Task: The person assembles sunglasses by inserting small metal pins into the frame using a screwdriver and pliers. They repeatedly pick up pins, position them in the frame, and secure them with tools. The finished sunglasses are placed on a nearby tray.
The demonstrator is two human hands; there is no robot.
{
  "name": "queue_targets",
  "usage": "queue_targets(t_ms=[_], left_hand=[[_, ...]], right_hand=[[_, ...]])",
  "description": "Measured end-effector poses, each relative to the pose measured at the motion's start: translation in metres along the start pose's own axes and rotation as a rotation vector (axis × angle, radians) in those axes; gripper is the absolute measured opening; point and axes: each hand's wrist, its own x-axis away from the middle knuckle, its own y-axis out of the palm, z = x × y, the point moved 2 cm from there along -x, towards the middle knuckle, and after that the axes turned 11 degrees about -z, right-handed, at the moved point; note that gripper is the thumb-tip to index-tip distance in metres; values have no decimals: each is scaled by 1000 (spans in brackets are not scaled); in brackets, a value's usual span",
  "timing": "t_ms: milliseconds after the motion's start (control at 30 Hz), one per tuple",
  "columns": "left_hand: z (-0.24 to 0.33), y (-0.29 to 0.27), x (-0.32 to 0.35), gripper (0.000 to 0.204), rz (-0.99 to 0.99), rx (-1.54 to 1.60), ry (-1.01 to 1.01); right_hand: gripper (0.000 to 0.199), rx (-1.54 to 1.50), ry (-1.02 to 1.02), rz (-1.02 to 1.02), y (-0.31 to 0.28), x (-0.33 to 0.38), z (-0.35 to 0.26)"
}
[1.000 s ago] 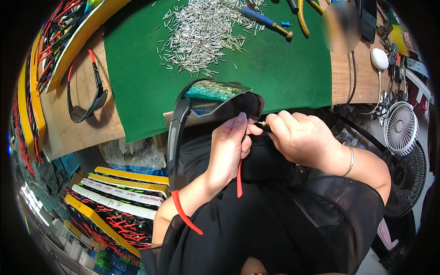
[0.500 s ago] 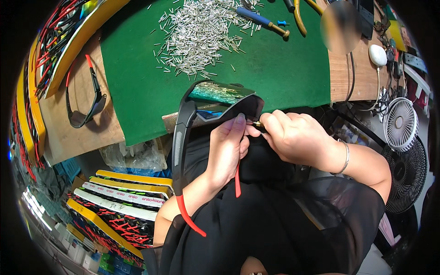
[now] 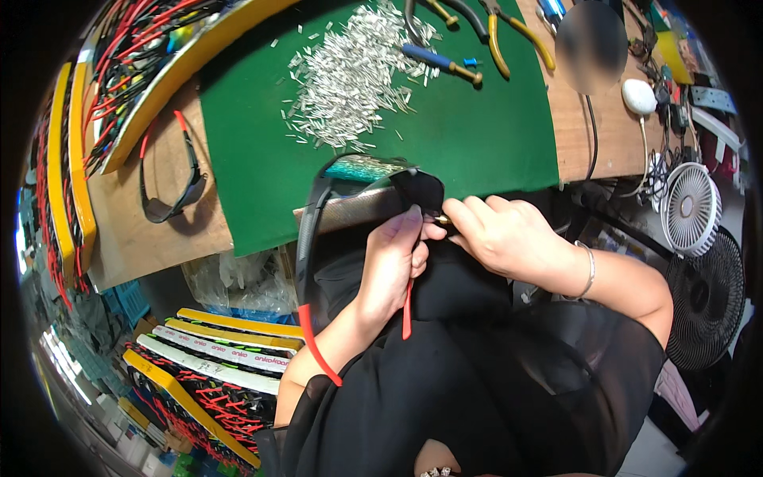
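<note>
The left hand [image 3: 395, 258] is clamped on the sunglasses [image 3: 362, 195] just above its fingers while the right hand [image 3: 497, 234] pinches a small brass part [image 3: 439, 218] at the hinge, which could slip and drop into the lap.

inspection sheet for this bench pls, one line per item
Surface: green mat on a wooden bench.
Job's things: sunglasses, black frame with red temple tips, at the bench edge.
Clutter: pile of metal pins, pliers, screwdriver, spare glasses.
Grippers: left hand grips the sunglasses; right hand pinches at the hinge.
Cables: white cable from a white mouse-like device.
Surroundings: fans right; trays of glasses left.
</note>
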Motion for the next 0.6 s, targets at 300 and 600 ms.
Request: queue_targets(t_ms=[300, 600], left_hand=[[43, 10, 8, 24, -72, -65, 165], [39, 5, -1, 23, -30, -318, 228]], right_hand=[[29, 298, 397, 381, -26, -9, 85], [41, -570, -51, 289, -48, -45, 15]])
